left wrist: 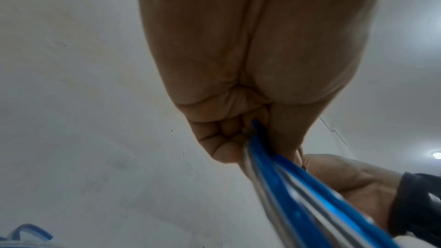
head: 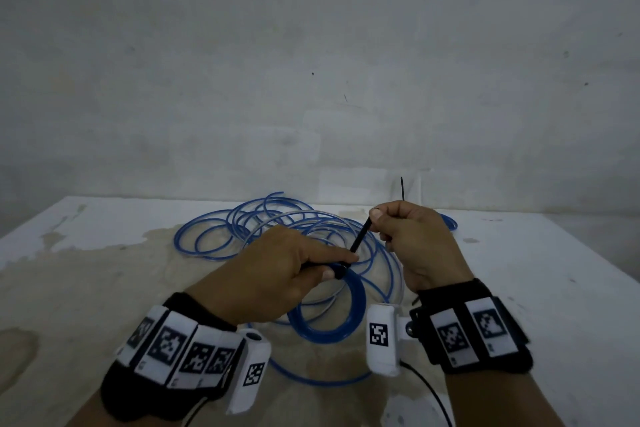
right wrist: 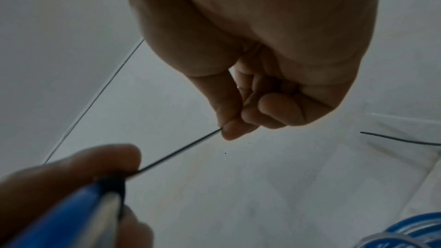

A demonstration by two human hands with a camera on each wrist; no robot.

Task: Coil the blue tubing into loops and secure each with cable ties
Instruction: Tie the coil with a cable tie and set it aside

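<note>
Head cam: left hand (head: 277,274) grips coiled blue tubing (head: 329,315) above the table (head: 554,288); right hand (head: 412,239) pinches black cable tie (head: 358,241) running to the coil. Loose tubing loops (head: 221,232) behind on table, partly hidden by hands.
L wrist: fingers (left wrist: 224,139) curled round tubing bundle.
R wrist: thumb + forefinger (right wrist: 229,120) nip the tie strap, taut to coil.

Blue tubing (head: 325,305) and a black cable tie (head: 360,239) are seen on a white table (head: 554,270) stained tan; black wristbands (head: 485,326) bear black-and-white square markers.
</note>
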